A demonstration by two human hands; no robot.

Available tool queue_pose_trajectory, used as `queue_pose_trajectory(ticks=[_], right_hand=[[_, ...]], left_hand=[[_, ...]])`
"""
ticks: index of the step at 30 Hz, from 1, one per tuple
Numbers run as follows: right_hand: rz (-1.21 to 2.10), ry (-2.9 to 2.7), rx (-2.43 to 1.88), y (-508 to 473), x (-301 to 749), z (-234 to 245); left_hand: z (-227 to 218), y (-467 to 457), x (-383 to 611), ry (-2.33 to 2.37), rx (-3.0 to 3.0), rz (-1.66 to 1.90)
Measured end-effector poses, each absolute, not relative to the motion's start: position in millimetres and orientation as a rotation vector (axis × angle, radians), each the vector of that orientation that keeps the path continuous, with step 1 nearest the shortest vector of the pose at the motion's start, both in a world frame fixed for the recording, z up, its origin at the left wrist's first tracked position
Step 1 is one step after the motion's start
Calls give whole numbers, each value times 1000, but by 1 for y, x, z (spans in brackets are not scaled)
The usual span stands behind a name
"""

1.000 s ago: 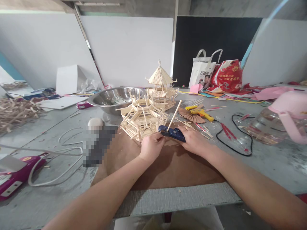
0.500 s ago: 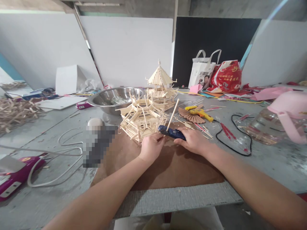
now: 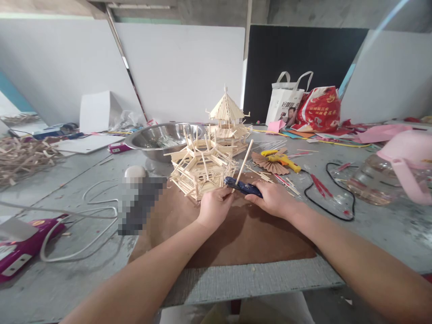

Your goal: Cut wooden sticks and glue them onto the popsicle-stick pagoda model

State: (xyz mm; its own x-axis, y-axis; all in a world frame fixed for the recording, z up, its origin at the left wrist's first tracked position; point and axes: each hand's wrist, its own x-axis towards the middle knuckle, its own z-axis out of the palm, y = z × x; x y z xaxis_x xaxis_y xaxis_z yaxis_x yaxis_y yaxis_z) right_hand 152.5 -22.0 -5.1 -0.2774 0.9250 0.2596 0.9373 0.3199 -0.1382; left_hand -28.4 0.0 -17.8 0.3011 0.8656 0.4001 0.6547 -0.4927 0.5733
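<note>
My left hand [image 3: 216,207] is closed, its fingers pinching the lower end of a thin wooden stick [image 3: 245,159] that stands tilted upward. My right hand [image 3: 275,198] is wrapped around a dark blue hand tool [image 3: 248,188], whose exact kind I cannot make out. The tool's black tip meets the stick just above my left fingertips. Right behind my left hand sits a six-sided frame of wooden sticks [image 3: 202,166], several short posts rising from its top. Beneath both hands lies a brown sheet [image 3: 236,247].
A stick pagoda model [image 3: 227,112] stands behind the frame, beside a steel basin [image 3: 135,140]. To the right are a yellow glue gun [image 3: 285,163], loose sticks, a black cord and a pink-lidded jug [image 3: 371,180]. A purple power strip [image 3: 30,247] and white cable lie left.
The view has shifted very slightly. Both hands, the stick and the blue tool keep nearly the same position relative to each other.
</note>
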Motion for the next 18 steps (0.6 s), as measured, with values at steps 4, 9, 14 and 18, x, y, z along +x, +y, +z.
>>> queue_pose_trajectory(ticks=[4,9,14,18], right_hand=[[7,-2342,-1683,-20,157,-3],[208,-2448,-1559,-15,172,0],[306,-2472,-1580,-15,178,5],[265,-2462,-1598,-19,175,7]], left_hand=[[-17,-3,-27,1403,2274,911],[-21,-10,-21,1328,2275,886],[-25,-13,-18,1304,2294,820],[-25,-13,-18,1289,2317,823]])
